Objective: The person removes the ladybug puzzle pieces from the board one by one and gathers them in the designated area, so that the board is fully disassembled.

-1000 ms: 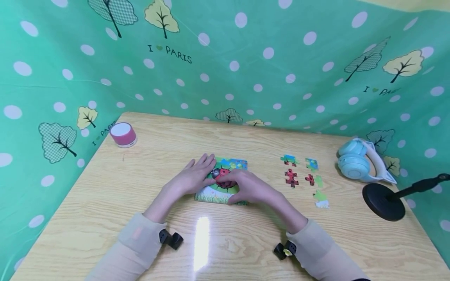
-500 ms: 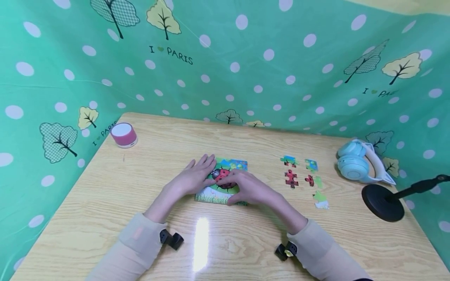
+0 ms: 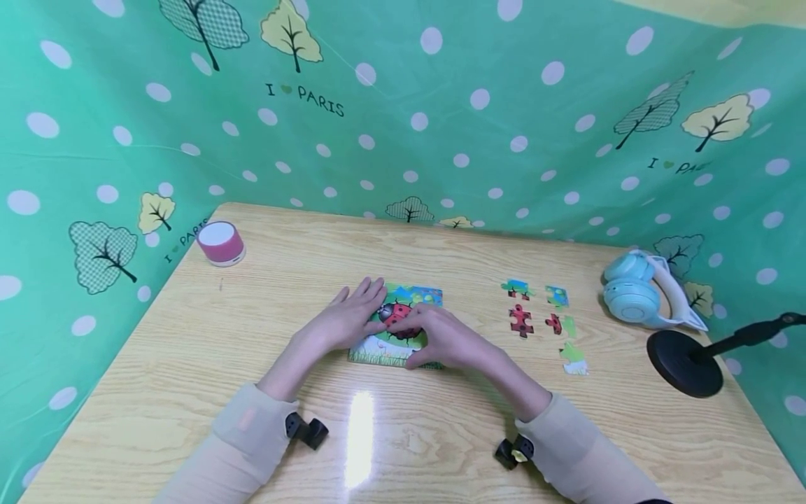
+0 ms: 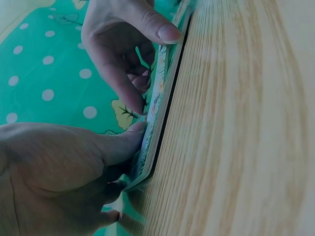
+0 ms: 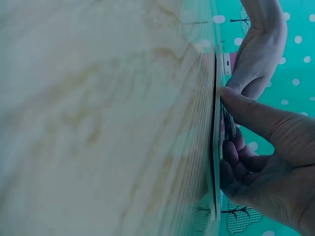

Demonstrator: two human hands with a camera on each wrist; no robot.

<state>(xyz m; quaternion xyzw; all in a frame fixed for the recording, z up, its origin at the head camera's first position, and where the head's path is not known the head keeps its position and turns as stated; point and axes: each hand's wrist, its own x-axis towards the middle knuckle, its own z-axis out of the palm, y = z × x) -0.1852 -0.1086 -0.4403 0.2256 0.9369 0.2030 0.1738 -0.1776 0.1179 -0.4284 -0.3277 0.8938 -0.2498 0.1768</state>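
A ladybug jigsaw puzzle (image 3: pixel 380 352) lies in its flat tray in the middle of the table. My left hand (image 3: pixel 343 320) rests along the puzzle's left side, palm down with fairly straight fingers; its thumb lies on the edge in the left wrist view. My right hand (image 3: pixel 450 337) is over the puzzle's right half, thumb on the near part. In the right wrist view its curled fingers are at a slightly raised puzzle piece (image 5: pixel 230 125), seen edge-on. From above, this hand hides most of the right half and that piece.
Several loose puzzle pieces (image 3: pixel 521 320) lie to the right on the wooden table (image 3: pixel 252 434). Beyond them are light-blue headphones (image 3: pixel 636 297) and a black round stand (image 3: pixel 685 362). A pink and white speaker (image 3: pixel 221 243) stands back left. A green dotted cloth (image 3: pixel 403 161) surrounds the table.
Both hands stay almost still on the puzzle. The loose pieces have not moved on the table; the head view shifts only slightly.
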